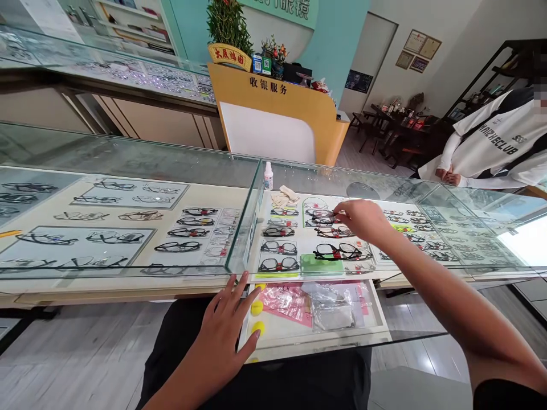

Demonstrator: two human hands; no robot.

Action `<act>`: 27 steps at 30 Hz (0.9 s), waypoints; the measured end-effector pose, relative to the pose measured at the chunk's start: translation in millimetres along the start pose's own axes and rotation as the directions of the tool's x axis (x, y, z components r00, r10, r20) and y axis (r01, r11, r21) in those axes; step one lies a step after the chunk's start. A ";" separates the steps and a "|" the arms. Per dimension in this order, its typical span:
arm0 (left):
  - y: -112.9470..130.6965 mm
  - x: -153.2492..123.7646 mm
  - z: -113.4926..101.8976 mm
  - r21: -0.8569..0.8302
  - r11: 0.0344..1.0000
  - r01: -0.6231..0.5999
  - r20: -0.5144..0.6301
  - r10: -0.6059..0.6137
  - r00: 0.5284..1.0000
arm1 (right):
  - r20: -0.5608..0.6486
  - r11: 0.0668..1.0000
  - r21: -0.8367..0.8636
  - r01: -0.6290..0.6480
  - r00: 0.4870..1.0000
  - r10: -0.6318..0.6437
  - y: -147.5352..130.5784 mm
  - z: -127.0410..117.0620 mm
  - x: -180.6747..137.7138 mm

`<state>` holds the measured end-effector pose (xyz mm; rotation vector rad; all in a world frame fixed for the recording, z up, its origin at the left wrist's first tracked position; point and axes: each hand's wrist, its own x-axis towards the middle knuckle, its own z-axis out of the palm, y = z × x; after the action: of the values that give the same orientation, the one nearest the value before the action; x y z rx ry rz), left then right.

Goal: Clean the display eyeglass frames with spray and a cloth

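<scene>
My right hand (363, 219) reaches into the glass display case, its fingertips pinched on a dark-framed pair of eyeglasses (320, 217) in the upper part of the display. Just below it lie a red and black pair of eyeglasses (335, 232) and a larger black pair (337, 251), the latter partly over a green card (321, 265). My left hand (226, 327) is open with fingers spread, its fingertips at the case's front edge and its thumb over the open drawer (314, 340). Left of my right hand, a column of frames includes a black pair (279, 265).
A glass divider (248, 222) splits the case. A white spray bottle (268, 175) and pale gloves (285, 196) stand and lie at the back. Plastic packets (331, 307) fill part of the drawer. Across the counter, a person in a white shirt (491, 136) has both hands together.
</scene>
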<state>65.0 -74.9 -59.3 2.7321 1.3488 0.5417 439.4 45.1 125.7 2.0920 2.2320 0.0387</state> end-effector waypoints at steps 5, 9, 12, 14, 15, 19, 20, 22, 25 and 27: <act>-0.4 -1.1 -1.5 0.007 1.000 -0.013 -0.012 0.013 1.000 | 0.059 0.996 -0.053 -0.070 0.996 0.073 25.7 41.6 55.6; -3.8 -2.1 -7.4 -0.005 1.000 -0.022 -0.007 0.022 1.000 | 0.084 0.996 -0.049 -0.078 0.993 0.082 31.1 62.9 66.6; -8.5 9.4 -24.2 -0.029 0.998 -0.063 0.023 0.064 0.998 | 0.087 0.996 -0.043 -0.081 0.993 0.084 33.8 69.2 67.5; -11.7 30.1 -39.5 -0.048 0.995 -0.086 0.046 0.088 0.995 | 0.093 0.996 -0.039 -0.086 0.992 0.089 35.5 71.1 67.4; -13.2 45.2 -46.9 -0.048 0.995 -0.090 0.053 0.092 0.994 | 0.096 0.995 -0.038 -0.090 0.991 0.093 36.1 71.5 67.2; -18.3 130.4 -64.4 -0.034 0.988 -0.154 0.073 0.156 0.985 | 0.115 0.994 -0.038 -0.102 0.988 0.106 35.3 66.2 65.1; -19.1 155.1 -64.5 -0.018 0.986 -0.168 0.082 0.169 0.982 | 0.116 0.994 -0.038 -0.104 0.987 0.108 34.1 62.8 63.6; -20.5 203.5 -59.6 0.028 0.981 -0.193 0.109 0.189 0.976 | 0.104 0.993 -0.036 -0.110 0.988 0.113 30.4 53.7 57.8; -23.2 264.5 -40.9 0.133 0.970 -0.205 0.098 0.193 0.976 | 0.059 0.993 -0.026 -0.117 0.991 0.119 20.3 35.9 38.3; -26.9 293.9 -24.1 0.186 0.966 -0.179 0.085 0.165 0.983 | 0.022 0.997 0.000 -0.082 0.996 0.082 10.0 23.5 16.2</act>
<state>200.9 167.6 42.9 3.0131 1.2154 0.3374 450.1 61.0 102.4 2.1733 2.1336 0.0197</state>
